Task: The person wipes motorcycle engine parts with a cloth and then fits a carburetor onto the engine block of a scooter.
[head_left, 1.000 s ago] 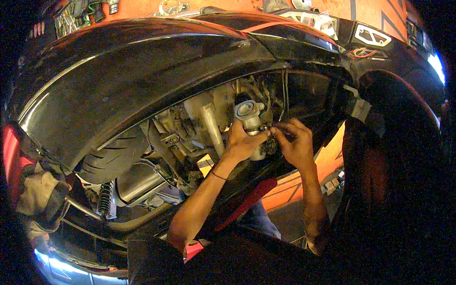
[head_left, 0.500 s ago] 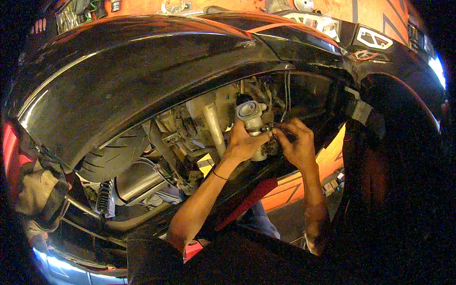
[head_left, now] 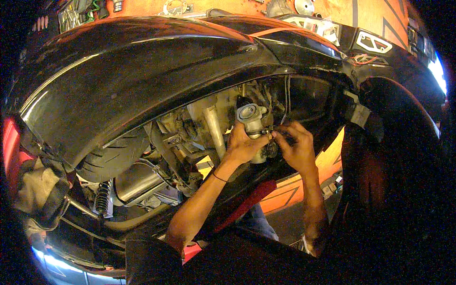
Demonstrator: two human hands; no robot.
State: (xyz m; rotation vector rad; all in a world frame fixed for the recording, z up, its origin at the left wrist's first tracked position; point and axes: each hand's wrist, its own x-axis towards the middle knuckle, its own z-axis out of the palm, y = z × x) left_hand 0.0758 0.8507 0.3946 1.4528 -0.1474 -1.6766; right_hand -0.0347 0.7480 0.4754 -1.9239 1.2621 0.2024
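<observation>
A grey metal carburetor (head_left: pixel 253 124) with a round mouth sits in the opening of a scooter's dark body (head_left: pixel 156 71). My left hand (head_left: pixel 241 148) is wrapped round it from the left, thumb pointing toward a small metal fitting (head_left: pixel 267 130) on its side. At that fitting, my right hand (head_left: pixel 298 146) has its thumb and fingers pinched together. What lies between those fingertips is too small to make out. A thin cable (head_left: pixel 288 97) hangs down just behind the right fingers. Dark parts below the fitting are partly covered by both hands.
Left of the carburetor are a metal tube (head_left: pixel 214 129), a rear tyre (head_left: pixel 111 159), a silver exhaust muffler (head_left: pixel 137 183) and a coil spring (head_left: pixel 102 198). Tools (head_left: pixel 71 19) and loose parts lie on the orange floor (head_left: pixel 327 12) beyond the bodywork.
The view has shifted slightly. Both hands stay at the carburetor in nearly the same grip, with the right fingertips still at the small fitting.
</observation>
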